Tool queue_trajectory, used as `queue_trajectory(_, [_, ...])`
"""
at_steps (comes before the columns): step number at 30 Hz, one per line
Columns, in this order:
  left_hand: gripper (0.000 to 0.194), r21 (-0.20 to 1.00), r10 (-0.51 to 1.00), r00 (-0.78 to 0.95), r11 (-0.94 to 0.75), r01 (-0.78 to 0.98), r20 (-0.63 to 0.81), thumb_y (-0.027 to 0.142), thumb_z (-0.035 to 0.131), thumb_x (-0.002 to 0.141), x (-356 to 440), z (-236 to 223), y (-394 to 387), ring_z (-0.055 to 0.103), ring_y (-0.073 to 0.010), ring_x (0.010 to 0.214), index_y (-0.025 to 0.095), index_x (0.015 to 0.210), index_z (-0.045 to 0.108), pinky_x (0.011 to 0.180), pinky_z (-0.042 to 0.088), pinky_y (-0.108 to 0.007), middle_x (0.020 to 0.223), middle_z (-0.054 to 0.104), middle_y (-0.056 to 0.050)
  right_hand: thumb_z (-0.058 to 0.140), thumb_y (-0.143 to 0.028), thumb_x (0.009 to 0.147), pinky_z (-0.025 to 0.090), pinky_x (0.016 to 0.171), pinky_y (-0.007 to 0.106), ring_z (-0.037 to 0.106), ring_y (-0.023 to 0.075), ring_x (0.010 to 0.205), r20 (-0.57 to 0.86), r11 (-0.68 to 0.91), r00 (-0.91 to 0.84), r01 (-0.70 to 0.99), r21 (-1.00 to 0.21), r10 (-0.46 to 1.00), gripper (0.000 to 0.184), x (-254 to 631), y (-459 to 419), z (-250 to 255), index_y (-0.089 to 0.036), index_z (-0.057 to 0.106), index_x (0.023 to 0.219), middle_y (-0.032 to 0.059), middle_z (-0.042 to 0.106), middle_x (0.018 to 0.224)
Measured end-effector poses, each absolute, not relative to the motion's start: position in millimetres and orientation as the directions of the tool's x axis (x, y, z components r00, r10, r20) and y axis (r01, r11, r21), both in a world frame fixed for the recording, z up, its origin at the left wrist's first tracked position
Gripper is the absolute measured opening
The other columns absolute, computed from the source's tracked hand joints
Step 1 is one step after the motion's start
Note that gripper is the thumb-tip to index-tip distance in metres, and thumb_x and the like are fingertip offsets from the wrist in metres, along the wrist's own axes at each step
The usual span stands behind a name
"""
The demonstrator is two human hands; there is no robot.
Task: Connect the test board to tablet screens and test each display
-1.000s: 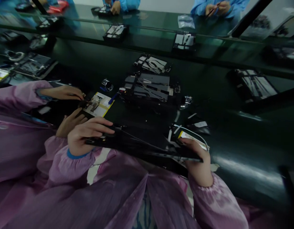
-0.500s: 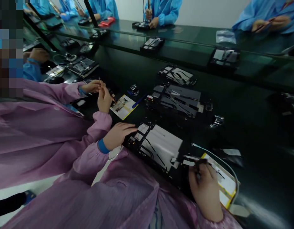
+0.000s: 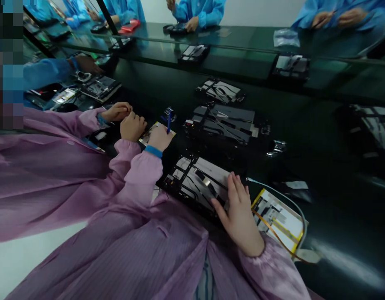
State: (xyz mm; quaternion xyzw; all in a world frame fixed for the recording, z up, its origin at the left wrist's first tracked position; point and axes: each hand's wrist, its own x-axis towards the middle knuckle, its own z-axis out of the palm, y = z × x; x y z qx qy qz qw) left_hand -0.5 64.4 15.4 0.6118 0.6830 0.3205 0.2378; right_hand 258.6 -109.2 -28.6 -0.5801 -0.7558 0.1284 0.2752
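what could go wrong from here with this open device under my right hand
The right hand rests on the open device, so pressing hard might stress the thin parts under the fingers.

The left hand, with the blue pen-like tool, is close to a co-worker's hand; they might bump.

The orange strip lies beside the right wrist and could get snagged.

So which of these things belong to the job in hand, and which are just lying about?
In the job:
open black device with white panels, under the right hand
slim blue stick, in the left hand

Lying about, I'd judge:
black device with dark grey panels
shiny silver object
clear plastic bag
red item, too blurred to identify
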Motion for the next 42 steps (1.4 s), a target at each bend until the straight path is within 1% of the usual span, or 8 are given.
queue_trajectory(2, [0.024, 0.774, 0.989, -0.147, 0.069, 0.629, 0.032, 0.008, 0.053, 0.078, 4.6, 21.0, 35.3, 0.044, -0.0069, 0.044, 0.021, 0.071, 0.034, 0.046, 0.034, -0.02, 0.055, 0.041, 0.007, 0.044, -0.038, 0.095, 0.036, 0.108, 0.053, 0.036, 0.0286, 0.137, 0.289, 0.297, -0.135, 0.706, -0.642, 0.948, 0.061, 266.8, -111.0, -19.1, -0.022, 0.022, 0.15, 0.0161, 0.04, 0.146])
queue_trajectory(6, [0.032, 0.997, 0.925, 0.377, -0.068, 0.033, 0.051, 0.026, 0.06, 0.08, 48.3, 32.7, -32.9, 0.053, -0.0082, 0.047, 0.021, 0.07, 0.029, 0.044, 0.039, -0.02, 0.065, 0.047, 0.005, 0.05, -0.034, 0.094, 0.05, 0.091, 0.035, 0.059, 0.0214, 0.111, 0.257, 0.333, -0.23, 0.416, -0.846, 0.939, 0.044, 266.6, -114.0, -1.7, -0.022, 0.04, 0.134, 0.0122, 0.059, 0.121])
queue_trajectory(10, [0.021, 0.977, 0.79, 0.605, -0.194, 0.091, 0.101, 0.024, 0.057, 0.082, 91.0, 34.7, -65.4, 0.044, -0.006, 0.047, 0.019, 0.07, 0.04, 0.046, 0.033, -0.019, 0.057, 0.043, 0.006, 0.044, -0.039, 0.096, 0.047, 0.061, 0.023, 0.06, 0.0133, 0.068, 0.141, 0.264, -0.408, 0.261, -0.929, 0.902, 0.021, 265.0, -111.3, 8.4, -0.02, 0.052, 0.098, 0.003, 0.062, 0.081])
queue_trajectory(17, [0.007, 0.972, 0.719, 0.67, -0.235, -0.018, 0.186, 0.022, 0.056, 0.082, 107.0, 25.8, -63.7, 0.048, -0.0062, 0.048, 0.017, 0.077, 0.052, 0.047, 0.036, -0.018, 0.059, 0.053, 0.003, 0.042, -0.061, 0.091, 0.026, 0.044, 0.022, 0.034, 0.0081, 0.049, -0.198, -0.192, -0.582, 0.074, -0.979, 0.789, 0.05, 301.5, -108.0, 18.9, -0.019, 0.045, 0.066, -0.0035, 0.038, 0.056])
queue_trajectory(23, [0.008, 0.995, 0.74, 0.672, -0.088, 0.043, 0.036, 0.023, 0.056, 0.08, 104.1, 11.4, -57.1, 0.051, -0.0078, 0.053, 0.018, 0.084, 0.052, 0.05, 0.039, -0.018, 0.065, 0.057, 0.001, 0.055, -0.061, 0.082, 0.018, 0.036, 0.024, 0.021, 0.0072, 0.037, -0.384, -0.438, -0.234, -0.258, -0.861, 0.893, 0.053, 338.0, -110.4, -8.0, -0.022, 0.034, 0.052, -0.007, 0.025, 0.045])
queue_trajectory(26, [0.007, 0.984, 0.583, 0.807, -0.069, 0.162, -0.092, 0.02, 0.06, 0.075, 107.4, -5.0, -55.4, 0.054, -0.0086, 0.056, 0.016, 0.077, 0.055, 0.053, 0.041, -0.019, 0.066, 0.061, -0.001, 0.054, -0.058, 0.083, 0.031, 0.043, 0.026, 0.039, 0.0113, 0.043, -0.367, -0.378, -0.091, -0.233, -0.896, 0.926, 0.048, 336.5, -110.9, -13.1, -0.021, 0.042, 0.055, -0.0027, 0.038, 0.046])
queue_trajectory(32, [0.012, 0.952, 0.649, 0.753, -0.147, 0.269, -0.112, 0.022, 0.058, 0.075, 113.8, -21.8, -59.5, 0.054, -0.0098, 0.056, 0.016, 0.066, 0.054, 0.055, 0.04, -0.02, 0.062, 0.06, -0.001, 0.055, -0.057, 0.085, 0.039, 0.051, 0.025, 0.049, 0.0127, 0.054, -0.334, -0.326, 0.02, -0.168, -0.93, 0.942, 0.043, 323.5, -111.7, -16.0, -0.02, 0.051, 0.064, -0.0005, 0.053, 0.058])
queue_trajectory(42, [0.014, 0.983, 0.731, 0.682, -0.144, 0.118, 0.025, 0.019, 0.059, 0.076, 111.2, -20.6, -60.2, 0.054, -0.0092, 0.055, 0.017, 0.066, 0.049, 0.053, 0.042, -0.02, 0.063, 0.059, -0.001, 0.055, -0.061, 0.084, 0.049, 0.061, 0.028, 0.063, 0.0178, 0.069, -0.215, -0.2, -0.012, 0.322, -0.925, 0.977, 0.044, 321.2, -118.7, -16.1, -0.02, 0.07, 0.088, 0.0068, 0.07, 0.079])
